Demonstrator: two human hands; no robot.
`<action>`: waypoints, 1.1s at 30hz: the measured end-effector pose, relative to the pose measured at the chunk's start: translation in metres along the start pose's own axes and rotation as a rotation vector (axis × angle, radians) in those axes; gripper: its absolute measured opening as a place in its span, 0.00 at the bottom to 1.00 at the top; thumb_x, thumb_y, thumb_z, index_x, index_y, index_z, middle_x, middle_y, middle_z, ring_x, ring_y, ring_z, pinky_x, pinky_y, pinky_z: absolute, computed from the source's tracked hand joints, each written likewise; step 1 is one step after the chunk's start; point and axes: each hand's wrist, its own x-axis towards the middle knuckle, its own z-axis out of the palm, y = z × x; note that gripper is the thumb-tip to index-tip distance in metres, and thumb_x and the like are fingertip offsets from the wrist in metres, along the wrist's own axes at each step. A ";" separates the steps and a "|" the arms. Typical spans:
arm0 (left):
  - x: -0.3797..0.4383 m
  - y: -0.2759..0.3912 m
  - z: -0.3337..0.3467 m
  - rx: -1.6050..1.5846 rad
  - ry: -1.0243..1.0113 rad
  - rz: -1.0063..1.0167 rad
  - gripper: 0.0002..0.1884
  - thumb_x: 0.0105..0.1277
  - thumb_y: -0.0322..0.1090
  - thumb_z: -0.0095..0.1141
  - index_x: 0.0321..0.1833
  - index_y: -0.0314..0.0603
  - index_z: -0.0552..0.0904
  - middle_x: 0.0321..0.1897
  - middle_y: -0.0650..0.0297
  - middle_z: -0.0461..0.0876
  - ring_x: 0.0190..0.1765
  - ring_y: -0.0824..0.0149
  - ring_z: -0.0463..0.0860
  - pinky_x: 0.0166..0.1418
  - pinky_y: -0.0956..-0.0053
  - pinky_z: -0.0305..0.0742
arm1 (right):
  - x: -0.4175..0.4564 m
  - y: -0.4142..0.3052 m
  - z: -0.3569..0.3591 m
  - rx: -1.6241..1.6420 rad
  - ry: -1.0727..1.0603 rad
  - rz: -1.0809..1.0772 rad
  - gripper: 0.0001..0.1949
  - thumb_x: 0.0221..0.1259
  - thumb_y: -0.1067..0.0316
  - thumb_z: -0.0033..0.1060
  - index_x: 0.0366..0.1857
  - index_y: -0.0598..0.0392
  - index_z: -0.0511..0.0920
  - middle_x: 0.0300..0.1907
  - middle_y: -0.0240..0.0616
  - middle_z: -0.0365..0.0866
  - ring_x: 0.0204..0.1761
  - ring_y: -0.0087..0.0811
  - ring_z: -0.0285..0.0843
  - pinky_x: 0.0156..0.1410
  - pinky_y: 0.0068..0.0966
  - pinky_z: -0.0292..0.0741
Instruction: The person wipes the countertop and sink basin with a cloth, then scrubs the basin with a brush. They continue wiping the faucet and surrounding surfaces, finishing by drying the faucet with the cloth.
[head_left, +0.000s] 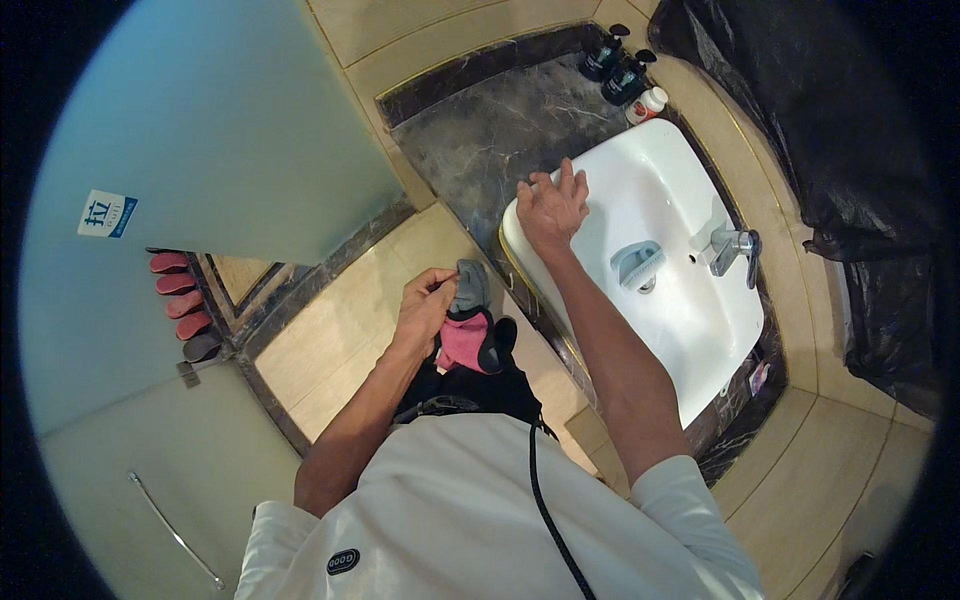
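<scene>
My left hand pinches a grey sock-like cloth between thumb and fingers, beside the counter's front edge. Pink fabric with black parts hangs just below the grey; whether the two are one piece I cannot tell. Over the left rim of the white washbasin, my right hand is held with fingers apart and nothing in it. A light-blue scrubbing brush lies in the basin, partly over the drain.
A chrome faucet stands at the basin's right side. Two dark pump bottles and a white-capped bottle stand on the dark marble counter. Frosted glass rises at left, with several reddish slippers beside it. Black plastic sheeting hangs at right.
</scene>
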 end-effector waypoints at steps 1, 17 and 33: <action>-0.001 -0.001 -0.003 -0.020 0.010 0.031 0.06 0.71 0.27 0.59 0.45 0.32 0.84 0.35 0.68 0.82 0.36 0.78 0.76 0.40 0.81 0.72 | -0.003 -0.001 -0.004 0.036 -0.034 -0.003 0.15 0.55 0.57 0.66 0.45 0.49 0.87 0.71 0.52 0.68 0.73 0.62 0.59 0.64 0.61 0.68; -0.024 0.031 0.117 0.473 -0.213 0.855 0.08 0.68 0.29 0.62 0.45 0.32 0.84 0.38 0.53 0.84 0.41 0.59 0.85 0.48 0.71 0.79 | -0.119 -0.013 -0.179 1.631 -0.330 0.706 0.26 0.72 0.56 0.57 0.68 0.55 0.68 0.56 0.37 0.75 0.53 0.28 0.76 0.58 0.28 0.76; 0.030 -0.021 0.148 1.121 -0.515 1.110 0.11 0.60 0.30 0.65 0.43 0.33 0.83 0.46 0.51 0.81 0.50 0.47 0.79 0.57 0.55 0.74 | -0.136 0.135 -0.222 1.153 0.214 1.124 0.15 0.60 0.70 0.64 0.49 0.59 0.78 0.42 0.37 0.82 0.40 0.31 0.81 0.49 0.29 0.79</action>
